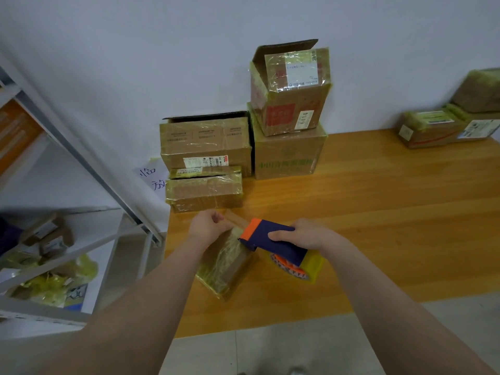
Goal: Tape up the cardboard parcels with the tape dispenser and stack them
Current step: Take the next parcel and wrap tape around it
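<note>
**One head-worn view, angled steeply down**

I'm working from a single wide-angle feed, worn on the person's head, facing forward and down over the orange-brown wooden tabletop (378,212). It sits close. Bare forearms enter from 7 and 5 o'clock and fill the lower frame. Just below centre, the left hand (208,226) grips a tape-wrapped brown cardboard parcel (227,263) and the right hand (303,235) holds the navy-and-orange tape dispenser (286,251). A white wall (135,63) spans 10 to 2 o'clock. A grey metal shelf rack (108,185) leans in at 9 o'clock, and grey floor tiles (270,353) show at 6 o'clock.
</note>
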